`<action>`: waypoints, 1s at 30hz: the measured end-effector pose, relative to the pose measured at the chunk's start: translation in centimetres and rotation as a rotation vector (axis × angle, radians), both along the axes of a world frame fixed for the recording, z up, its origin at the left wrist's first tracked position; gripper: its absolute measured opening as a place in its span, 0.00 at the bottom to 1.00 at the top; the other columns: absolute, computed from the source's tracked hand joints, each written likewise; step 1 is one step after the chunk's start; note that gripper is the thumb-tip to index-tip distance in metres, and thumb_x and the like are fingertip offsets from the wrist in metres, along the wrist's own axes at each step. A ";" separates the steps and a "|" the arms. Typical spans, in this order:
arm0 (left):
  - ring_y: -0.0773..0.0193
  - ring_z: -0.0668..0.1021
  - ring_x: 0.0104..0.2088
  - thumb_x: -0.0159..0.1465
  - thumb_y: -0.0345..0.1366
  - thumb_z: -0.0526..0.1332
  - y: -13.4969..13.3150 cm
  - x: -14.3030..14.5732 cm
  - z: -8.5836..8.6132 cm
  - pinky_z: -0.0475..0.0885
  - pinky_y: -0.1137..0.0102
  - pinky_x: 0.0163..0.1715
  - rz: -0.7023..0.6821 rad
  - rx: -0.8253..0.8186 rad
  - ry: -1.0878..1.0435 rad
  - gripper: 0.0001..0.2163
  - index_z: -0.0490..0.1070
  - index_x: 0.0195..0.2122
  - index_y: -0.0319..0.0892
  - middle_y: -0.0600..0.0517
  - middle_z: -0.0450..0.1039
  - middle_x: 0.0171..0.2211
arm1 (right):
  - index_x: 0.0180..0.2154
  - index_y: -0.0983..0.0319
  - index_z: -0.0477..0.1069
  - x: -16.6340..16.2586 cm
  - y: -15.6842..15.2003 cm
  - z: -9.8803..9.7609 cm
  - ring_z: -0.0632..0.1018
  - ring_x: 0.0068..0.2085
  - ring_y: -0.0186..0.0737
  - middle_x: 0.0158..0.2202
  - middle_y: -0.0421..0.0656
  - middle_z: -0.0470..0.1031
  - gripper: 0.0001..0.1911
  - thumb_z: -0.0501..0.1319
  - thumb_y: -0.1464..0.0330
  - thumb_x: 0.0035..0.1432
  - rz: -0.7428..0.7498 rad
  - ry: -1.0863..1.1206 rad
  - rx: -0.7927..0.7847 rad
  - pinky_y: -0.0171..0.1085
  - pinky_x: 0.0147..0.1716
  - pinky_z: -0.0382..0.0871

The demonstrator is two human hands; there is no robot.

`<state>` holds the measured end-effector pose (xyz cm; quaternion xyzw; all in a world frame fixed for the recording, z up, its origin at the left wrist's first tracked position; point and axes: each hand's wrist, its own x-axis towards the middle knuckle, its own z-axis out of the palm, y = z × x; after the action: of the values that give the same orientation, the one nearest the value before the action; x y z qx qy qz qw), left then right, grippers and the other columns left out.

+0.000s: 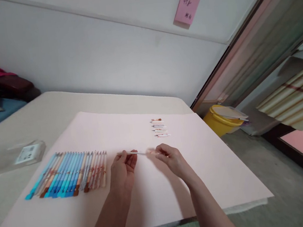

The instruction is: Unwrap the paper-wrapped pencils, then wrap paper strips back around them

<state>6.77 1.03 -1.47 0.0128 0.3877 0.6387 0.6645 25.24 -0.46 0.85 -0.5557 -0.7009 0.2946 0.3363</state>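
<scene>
Left hand (pixel 123 168) and right hand (pixel 171 158) pinch one thin pen (pixel 134 153) above bare pink sheet (pixel 155 199), well inside edges.

Some twenty pens (pixel 68 174) in a row, about six small caps (pixel 160 127), one thin stick (pixel 136 153), one bucket (pixel 218 119).

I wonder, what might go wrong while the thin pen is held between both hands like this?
The thin pen, pinched only by the fingertips of the left hand and right hand, might slip or bend. The small pieces lying loose just beyond the right hand could be knocked.
</scene>
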 end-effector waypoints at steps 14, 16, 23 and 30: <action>0.65 0.79 0.30 0.59 0.25 0.57 -0.3 -0.4 0.1 0.76 0.72 0.31 -0.001 0.010 0.019 0.05 0.65 0.26 0.37 0.45 0.75 0.27 | 0.35 0.60 0.71 -1.6 -1.2 0.2 0.70 0.34 0.35 0.34 0.40 0.71 0.04 0.57 0.69 0.58 -0.033 0.162 0.056 0.33 0.34 0.61; 0.65 0.79 0.29 0.59 0.25 0.58 -0.4 -0.2 0.0 0.75 0.71 0.31 -0.010 0.027 0.028 0.05 0.65 0.26 0.38 0.46 0.75 0.26 | 0.35 0.60 0.70 -1.7 -1.2 0.3 0.70 0.34 0.35 0.34 0.40 0.71 0.04 0.57 0.70 0.58 -0.027 0.158 0.069 0.33 0.34 0.61; 0.65 0.79 0.30 0.56 0.32 0.62 -1.2 0.9 0.4 0.74 0.70 0.32 -0.089 0.093 0.184 0.04 0.67 0.30 0.39 0.46 0.76 0.30 | 0.35 0.60 0.70 -3.1 -1.9 0.4 0.71 0.34 0.36 0.34 0.42 0.70 0.05 0.56 0.72 0.59 -0.004 0.002 0.182 0.34 0.33 0.62; 0.66 0.78 0.31 0.55 0.36 0.63 -1.5 0.9 0.4 0.72 0.71 0.34 -0.138 0.108 0.220 0.07 0.68 0.30 0.39 0.46 0.77 0.32 | 0.36 0.60 0.69 -3.9 -2.1 -0.3 0.71 0.34 0.37 0.34 0.44 0.70 0.07 0.53 0.71 0.60 -0.035 -0.032 0.198 0.35 0.33 0.64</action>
<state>7.69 -0.51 -1.02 0.1449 0.4215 0.6060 0.6588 21.36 -2.58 0.58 -0.5365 -0.7222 0.2089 0.3833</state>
